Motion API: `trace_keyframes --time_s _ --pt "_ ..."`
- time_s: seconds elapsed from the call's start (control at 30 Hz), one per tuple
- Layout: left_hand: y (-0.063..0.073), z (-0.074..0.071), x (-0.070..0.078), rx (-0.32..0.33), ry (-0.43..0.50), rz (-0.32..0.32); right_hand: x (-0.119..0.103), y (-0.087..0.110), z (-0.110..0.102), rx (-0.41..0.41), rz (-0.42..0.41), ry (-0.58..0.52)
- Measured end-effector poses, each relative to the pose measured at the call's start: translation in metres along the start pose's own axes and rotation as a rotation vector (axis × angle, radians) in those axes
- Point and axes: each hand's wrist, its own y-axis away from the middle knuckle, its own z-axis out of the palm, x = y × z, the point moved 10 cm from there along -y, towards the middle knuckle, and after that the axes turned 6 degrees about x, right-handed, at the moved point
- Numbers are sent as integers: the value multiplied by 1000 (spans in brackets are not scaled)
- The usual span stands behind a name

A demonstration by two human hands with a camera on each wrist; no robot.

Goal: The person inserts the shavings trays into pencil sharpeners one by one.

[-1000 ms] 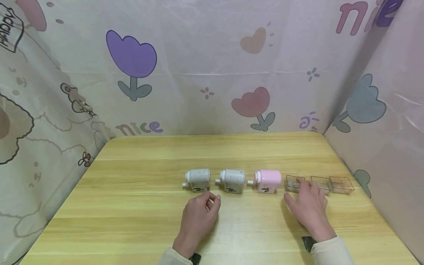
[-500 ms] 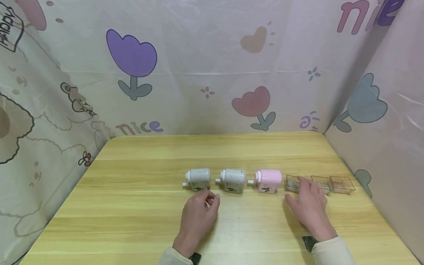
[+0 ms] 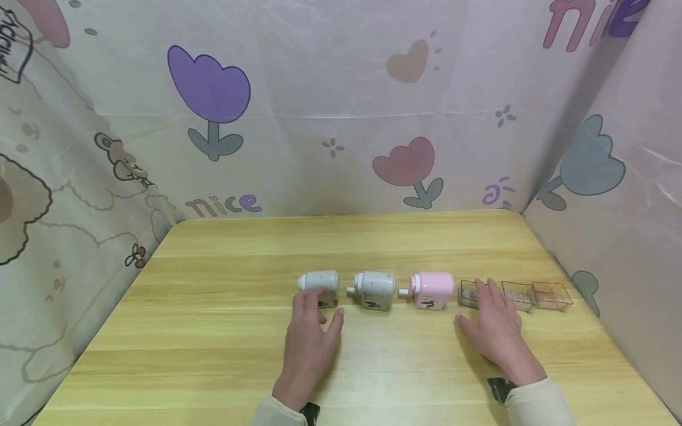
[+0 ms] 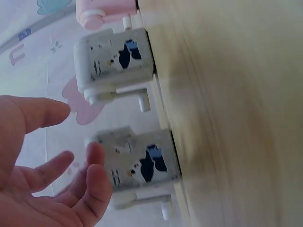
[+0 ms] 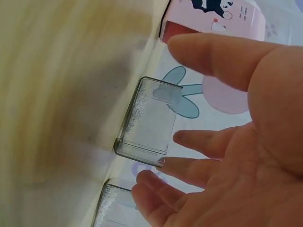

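Three hand-crank pencil sharpeners stand in a row on the wooden table: a grey one (image 3: 322,280) at the left, a second grey one (image 3: 376,289) in the middle and a pink one (image 3: 435,285). My left hand (image 3: 308,352) is at the left grey sharpener, thumb apart and fingers loosely bent, overlapping its front and hiding its crank in the head view. To the right lie three clear drawers: the left (image 3: 469,294), the middle (image 3: 517,293) and the right, brownish one (image 3: 552,296). My right hand (image 3: 499,337) spreads over the left and middle drawers, holding nothing; white specks show inside (image 5: 137,111).
The wooden table (image 3: 213,331) runs back to a printed cloth (image 3: 298,71) hung behind and along both sides. The right drawer stands near the table's right edge.
My left hand has shifted slightly left and forward, its fingers opening out from a loose pinch onto the left grey sharpener. The right hand's fingers have straightened a little; the sharpeners and drawers stay put.
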Motion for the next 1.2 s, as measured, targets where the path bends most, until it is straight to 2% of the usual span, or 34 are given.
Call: trace_keyframes --time_s 0.1,0.23,0.37,0.5,0.67,1.0,1.2 --pt "-4 -4 -6 8 -3 -12 1 -1 -1 13 -6 11" --pt "-8 -6 -12 -9 -27 4 3 -2 -5 38 17 -14" --pt "-10 -4 -16 -71 -63 18 6 -1 -8 60 52 -34" --pt "-10 1 -20 -147 -90 3 7 -2 -10 70 61 -29" --pt "-10 6 -25 -199 -89 -4 6 -1 -9 75 58 -23" --pt "-11 4 -27 -195 -83 2 4 0 -9 81 54 -15" --pt "-12 1 -24 -148 -91 36 5 0 -9 87 45 -9"
